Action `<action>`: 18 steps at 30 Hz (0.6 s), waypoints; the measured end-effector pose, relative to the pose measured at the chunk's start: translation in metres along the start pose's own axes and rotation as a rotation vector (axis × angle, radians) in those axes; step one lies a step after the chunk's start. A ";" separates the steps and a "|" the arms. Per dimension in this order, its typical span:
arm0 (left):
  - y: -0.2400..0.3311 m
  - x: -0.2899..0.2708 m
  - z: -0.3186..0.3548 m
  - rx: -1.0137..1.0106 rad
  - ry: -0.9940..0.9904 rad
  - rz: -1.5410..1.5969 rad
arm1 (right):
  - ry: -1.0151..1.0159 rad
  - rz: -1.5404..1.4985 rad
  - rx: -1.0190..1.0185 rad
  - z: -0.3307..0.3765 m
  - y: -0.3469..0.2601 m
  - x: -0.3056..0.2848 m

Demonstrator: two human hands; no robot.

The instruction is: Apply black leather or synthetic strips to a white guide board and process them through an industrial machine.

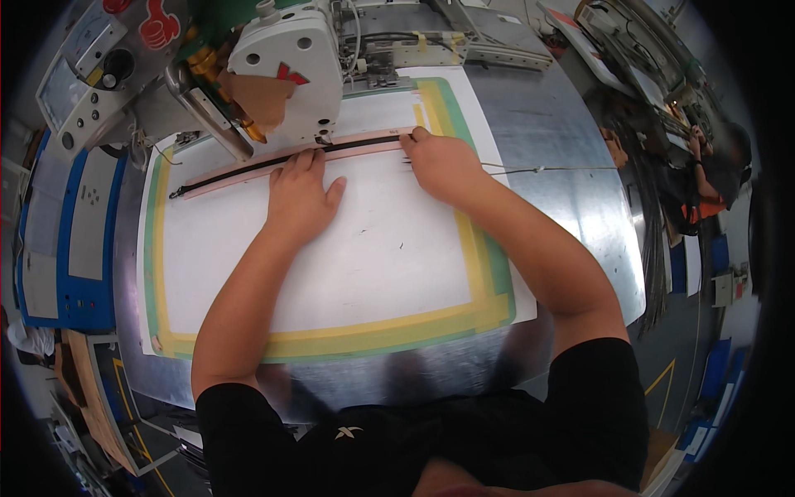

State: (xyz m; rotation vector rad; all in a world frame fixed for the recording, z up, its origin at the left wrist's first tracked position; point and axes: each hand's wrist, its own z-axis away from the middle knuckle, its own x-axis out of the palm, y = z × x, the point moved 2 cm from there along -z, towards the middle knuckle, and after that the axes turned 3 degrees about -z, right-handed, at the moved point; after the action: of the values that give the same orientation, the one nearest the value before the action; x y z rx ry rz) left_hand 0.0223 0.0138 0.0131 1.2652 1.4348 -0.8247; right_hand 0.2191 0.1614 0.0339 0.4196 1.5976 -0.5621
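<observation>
A long black zipper (240, 172) lies slantwise along a pale pink strip (364, 152) on a white sheet (364, 273) edged with yellow and green tape. Its left end carries what looks like a small pull. My left hand (300, 199) rests on the zipper's middle, fingertips pressing it down and thumb spread away. At the right end, thumb and forefinger of my right hand (443, 166) pinch the zipper's tip; the other fingers are curled under. The white head of an industrial sewing machine (286, 70) stands just beyond the zipper, its needle area close above it.
Below the sheet is a shiny metal table (571, 215), crossed at the right by a thin cord (571, 169). A control panel (79, 83) and a blue cabinet (87, 240) stand at the left. Another person (704, 182) sits at the far right.
</observation>
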 end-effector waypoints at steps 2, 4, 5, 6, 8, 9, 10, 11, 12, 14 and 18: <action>0.001 -0.001 0.000 0.002 -0.001 -0.011 | -0.002 -0.008 -0.006 -0.003 -0.005 0.000; 0.004 -0.002 0.000 -0.015 -0.018 -0.013 | -0.005 -0.013 -0.010 -0.005 -0.007 0.002; 0.005 -0.001 0.000 -0.015 -0.018 -0.012 | 0.001 -0.014 -0.020 -0.006 -0.008 0.003; 0.004 0.000 0.000 -0.013 -0.015 -0.011 | 0.007 -0.016 -0.030 -0.008 -0.010 0.004; 0.003 0.000 0.000 -0.011 -0.014 -0.010 | 0.016 -0.013 -0.043 -0.010 -0.015 0.007; 0.003 0.000 0.000 -0.012 -0.014 -0.006 | 0.025 -0.009 -0.058 -0.011 -0.017 0.008; 0.003 0.000 0.000 -0.013 -0.014 -0.002 | 0.024 -0.009 -0.058 -0.012 -0.020 0.008; 0.003 0.000 0.000 -0.013 -0.015 -0.001 | 0.026 -0.007 -0.064 -0.013 -0.022 0.009; 0.003 -0.001 0.000 -0.010 -0.015 0.002 | 0.028 -0.006 -0.072 -0.014 -0.024 0.009; 0.003 0.000 0.002 -0.009 -0.016 0.004 | 0.030 -0.022 -0.074 -0.016 -0.029 0.010; 0.003 0.002 0.001 0.001 0.009 0.007 | 0.029 -0.063 -0.104 -0.020 -0.036 0.011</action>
State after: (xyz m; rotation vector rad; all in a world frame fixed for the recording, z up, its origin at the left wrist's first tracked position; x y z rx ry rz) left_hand 0.0256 0.0139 0.0110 1.2750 1.4370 -0.8159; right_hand 0.1807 0.1430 0.0277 0.3015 1.6644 -0.5196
